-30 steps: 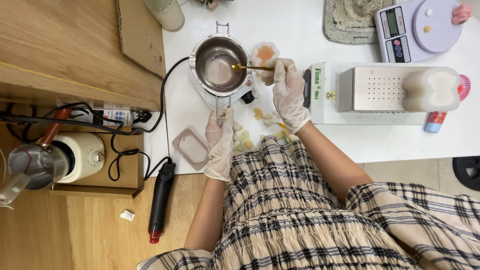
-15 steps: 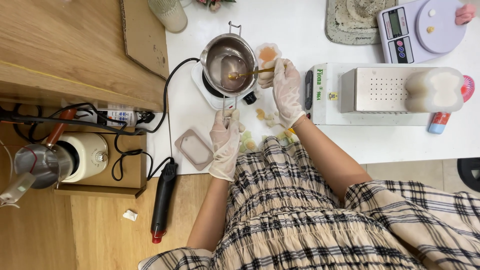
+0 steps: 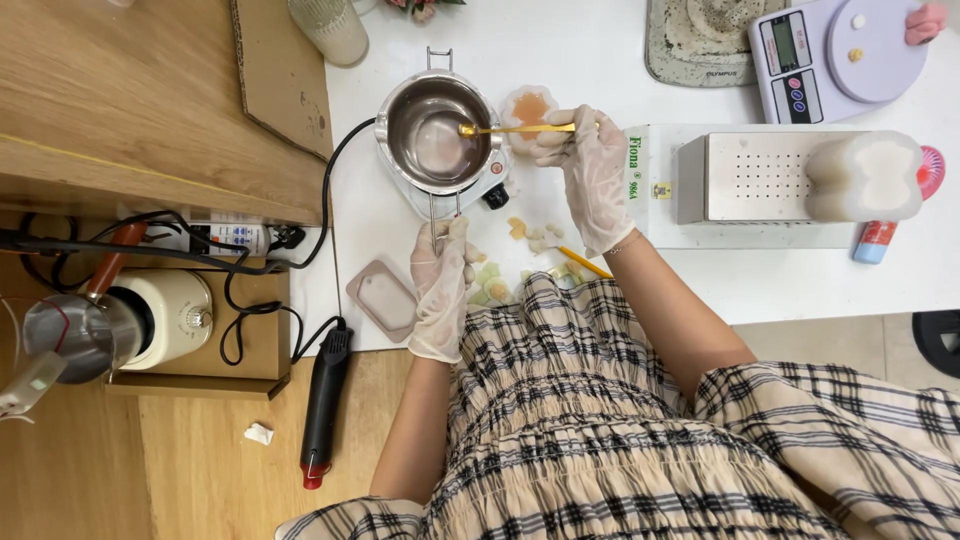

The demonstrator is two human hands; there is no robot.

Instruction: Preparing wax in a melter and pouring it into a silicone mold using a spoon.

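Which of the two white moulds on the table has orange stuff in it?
The small flower-shaped mould beside the metal pot, by the right hand. The bigger mould on the metal box shows only white.

Both gloved hands (image 3: 440, 285) (image 3: 590, 170) closed, gripping.

one metal pot (image 3: 437, 135), one gold spoon (image 3: 515, 129), two gloved hands (image 3: 592, 170)

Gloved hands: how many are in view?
2. The left hand grips the handle of the steel pot; the right hand holds a gold spoon over it.
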